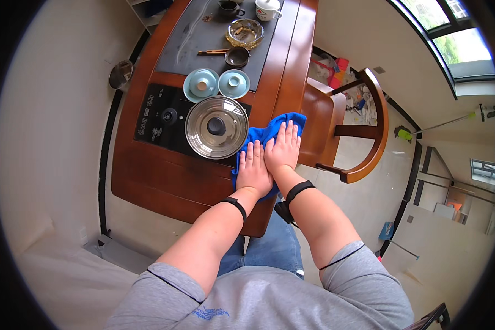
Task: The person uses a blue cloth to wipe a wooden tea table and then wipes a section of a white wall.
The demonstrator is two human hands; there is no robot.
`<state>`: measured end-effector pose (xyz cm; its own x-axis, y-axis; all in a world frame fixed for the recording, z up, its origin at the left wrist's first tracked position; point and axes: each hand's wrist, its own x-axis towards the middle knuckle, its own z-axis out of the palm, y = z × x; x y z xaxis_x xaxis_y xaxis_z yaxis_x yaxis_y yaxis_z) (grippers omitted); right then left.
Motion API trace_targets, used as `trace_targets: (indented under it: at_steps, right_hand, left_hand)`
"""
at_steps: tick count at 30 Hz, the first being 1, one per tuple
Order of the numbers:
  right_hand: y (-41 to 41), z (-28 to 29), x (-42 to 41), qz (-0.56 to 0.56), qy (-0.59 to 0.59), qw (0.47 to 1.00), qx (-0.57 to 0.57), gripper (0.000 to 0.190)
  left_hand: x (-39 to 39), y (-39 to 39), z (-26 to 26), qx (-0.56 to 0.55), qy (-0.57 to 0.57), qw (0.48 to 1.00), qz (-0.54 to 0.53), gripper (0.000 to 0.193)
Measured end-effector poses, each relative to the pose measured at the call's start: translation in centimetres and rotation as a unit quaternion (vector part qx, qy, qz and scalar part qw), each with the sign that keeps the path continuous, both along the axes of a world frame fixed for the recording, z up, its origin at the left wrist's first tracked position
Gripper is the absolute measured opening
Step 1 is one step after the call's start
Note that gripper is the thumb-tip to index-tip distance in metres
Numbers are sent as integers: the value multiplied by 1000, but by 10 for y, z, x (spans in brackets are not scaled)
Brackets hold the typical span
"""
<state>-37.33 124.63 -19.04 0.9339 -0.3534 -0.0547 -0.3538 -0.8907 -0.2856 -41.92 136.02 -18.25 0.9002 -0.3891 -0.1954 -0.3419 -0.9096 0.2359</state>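
A blue cloth [269, 133] lies bunched on the right edge of the wooden tea table [169, 173], near its front corner. My left hand [253, 171] presses flat on it, fingers spread a little. Beside it, touching, my right hand [282, 150] is also laid flat on the cloth, nearer the chair side. Neither hand has its fingers curled around anything. Just left of the cloth, a glass pot lid [202, 142] with a dark knob covers a round vessel on the black induction cooktop [154, 119]. Part of the cloth is hidden under my hands.
Two pale blue lidded bowls [234, 83] stand behind the lid. Farther back are a dark cup [237, 57], a glass ashtray [244, 34], and a white lidded mug [268, 9]. A wooden armchair [319, 119] stands at the right; a metal bin [121, 75] is left.
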Motion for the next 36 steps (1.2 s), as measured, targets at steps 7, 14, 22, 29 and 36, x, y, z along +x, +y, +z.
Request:
trace_targets:
  at_steps: [7, 14, 22, 29, 36]
  right_hand:
    - [-8, 3, 10, 14, -10, 1000, -14, 71]
    - [-38, 5, 68, 29, -20, 999, 2, 71]
    - [-81, 9, 157, 59, -2, 998, 3, 71]
    - [-108, 11, 221, 82, 10, 997, 1, 71]
    - [-118, 13, 257, 97, 13, 995, 6, 71]
  left_hand:
    - [6, -10, 0, 13, -4, 1000, 21, 76]
    - [55, -49, -2, 43, -7, 998, 53, 82]
    - [133, -100, 1, 34, -8, 993, 110, 84]
    - [194, -132, 1, 50, 4, 989, 139, 82]
    - [226, -146, 4, 52, -1, 985, 166, 82]
